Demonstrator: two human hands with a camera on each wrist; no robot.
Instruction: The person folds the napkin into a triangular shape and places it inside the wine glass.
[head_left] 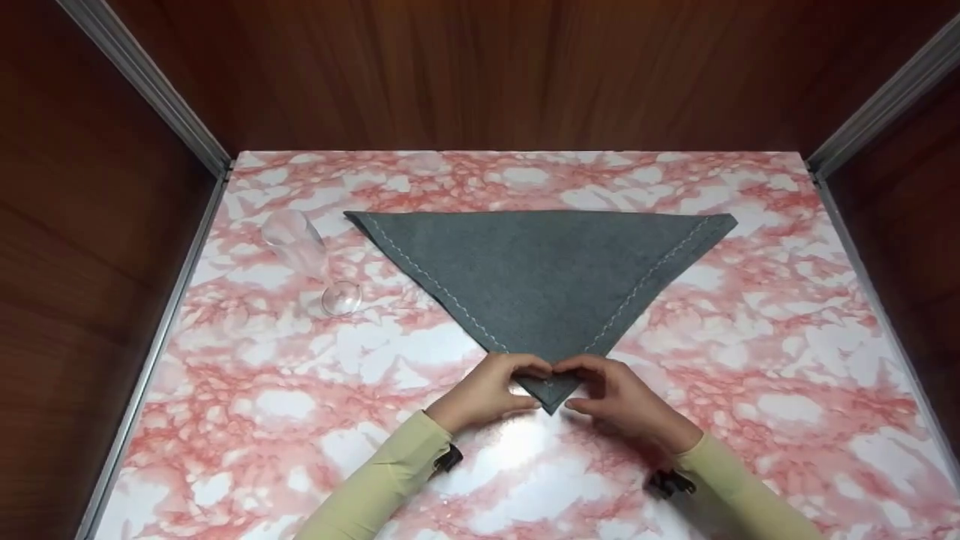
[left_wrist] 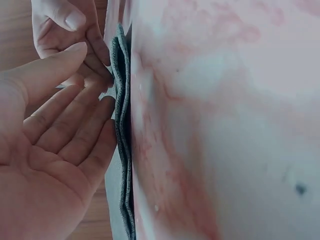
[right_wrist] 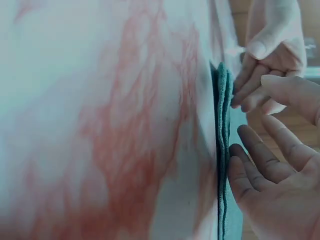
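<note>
A grey cloth napkin [head_left: 540, 277], folded into a triangle with pale stitching along two sides, lies flat with its point toward the person. My left hand [head_left: 487, 390] rests fingertips on the left side near that point, thumb apart from the fingers. Opposite it, my right hand [head_left: 630, 401] touches the right side in the same way. In the left wrist view, the napkin's layered edge [left_wrist: 122, 130] runs beside the relaxed fingers of the left hand [left_wrist: 55, 155]. The right wrist view has the right hand's [right_wrist: 282, 187] loosely bent fingers against the layers; neither hand pinches the cloth.
To the left of the napkin, a clear stemmed glass [head_left: 298, 244] lies on its side. Everything sits on a pink-and-white marbled table [head_left: 757, 405]. Dark wooden panels [head_left: 510, 75] with metal edging stand at the back and both sides.
</note>
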